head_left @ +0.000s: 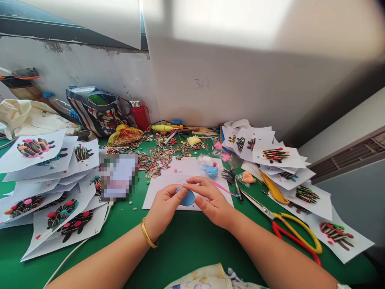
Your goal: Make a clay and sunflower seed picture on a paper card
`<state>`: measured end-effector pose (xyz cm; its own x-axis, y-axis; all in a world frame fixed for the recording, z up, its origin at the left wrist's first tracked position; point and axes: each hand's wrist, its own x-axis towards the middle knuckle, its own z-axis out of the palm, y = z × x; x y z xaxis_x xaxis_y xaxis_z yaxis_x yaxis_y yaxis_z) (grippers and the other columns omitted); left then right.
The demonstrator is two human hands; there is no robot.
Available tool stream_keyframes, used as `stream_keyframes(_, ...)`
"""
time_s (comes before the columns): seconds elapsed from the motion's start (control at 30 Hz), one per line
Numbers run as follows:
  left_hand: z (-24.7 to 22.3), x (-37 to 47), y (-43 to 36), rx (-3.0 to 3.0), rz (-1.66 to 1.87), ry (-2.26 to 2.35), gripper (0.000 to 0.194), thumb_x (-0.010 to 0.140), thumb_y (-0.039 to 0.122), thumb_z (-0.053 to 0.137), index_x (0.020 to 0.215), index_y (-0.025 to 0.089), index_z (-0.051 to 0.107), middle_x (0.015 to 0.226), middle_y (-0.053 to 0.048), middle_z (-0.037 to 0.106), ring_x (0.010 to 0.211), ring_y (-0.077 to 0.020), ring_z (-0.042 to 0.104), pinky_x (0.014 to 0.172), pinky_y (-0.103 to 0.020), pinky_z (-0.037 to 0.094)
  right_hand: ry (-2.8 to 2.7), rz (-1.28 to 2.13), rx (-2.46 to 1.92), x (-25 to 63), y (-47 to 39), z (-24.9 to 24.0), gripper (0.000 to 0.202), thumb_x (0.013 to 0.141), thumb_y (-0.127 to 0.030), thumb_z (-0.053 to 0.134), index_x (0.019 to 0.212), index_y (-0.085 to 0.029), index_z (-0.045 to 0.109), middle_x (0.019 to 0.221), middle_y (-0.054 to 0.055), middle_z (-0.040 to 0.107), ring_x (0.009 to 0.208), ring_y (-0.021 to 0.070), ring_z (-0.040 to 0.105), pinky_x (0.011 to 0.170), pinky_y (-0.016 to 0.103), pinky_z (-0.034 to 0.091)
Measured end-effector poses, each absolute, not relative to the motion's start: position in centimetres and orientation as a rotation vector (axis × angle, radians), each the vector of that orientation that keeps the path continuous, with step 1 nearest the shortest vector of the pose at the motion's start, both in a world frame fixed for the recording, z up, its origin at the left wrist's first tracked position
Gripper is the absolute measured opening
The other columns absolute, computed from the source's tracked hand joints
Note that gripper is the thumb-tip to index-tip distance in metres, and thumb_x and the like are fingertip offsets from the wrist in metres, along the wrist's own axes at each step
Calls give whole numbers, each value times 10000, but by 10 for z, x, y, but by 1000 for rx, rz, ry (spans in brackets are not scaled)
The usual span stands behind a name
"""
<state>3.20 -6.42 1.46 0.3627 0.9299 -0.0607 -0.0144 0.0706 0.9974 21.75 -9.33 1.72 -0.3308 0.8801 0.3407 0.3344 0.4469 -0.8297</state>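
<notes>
A flattened disc of blue modelling clay (188,198) sits pinched between both hands at the near middle of the green table (186,237). The left hand (165,206) closes thumb and fingers on the disc's left rim; the right hand (210,198) presses its fingertips on the top and right rim. A gold bangle (148,235) circles the left wrist.

The disc hovers just over the near edge of a white sheet of paper (180,172) lying flat before the hands. On the sheet's far right part lies a small clear bag of blue clay (210,170), and a pink stick (224,188) lies just right of the right hand.

Behind the sheet, toward the wall edge of the table, striped sunflower seeds (156,154) are scattered in a loose heap — small coloured clay beads among them. A yellow mesh bag (124,134) and a red flask (140,114) stand past the seeds, beside a striped tote bag (96,110).

At the right, scissors with red and yellow handles (296,233) lie near the front edge, a yellow utility knife (272,186) just beyond them. Finished sheets with seed-and-clay pictures are stacked along the left side (54,192) and spread along the right side (285,164) — each shows dark seeds fanned out with coloured dots.
</notes>
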Motion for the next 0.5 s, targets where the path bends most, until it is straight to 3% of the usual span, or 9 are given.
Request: stream_keyframes(0.5, 9, 32, -62, 1110, 946, 901, 295, 816, 431, 680, 942, 166, 706, 849, -42, 681, 736, -142, 588, 703, -272, 512, -1843, 748, -1044, 218, -92, 20, 366, 964, -381, 482, 1315, -306, 557, 1293, 56, 533, 1232, 217, 465, 1063, 398, 376)
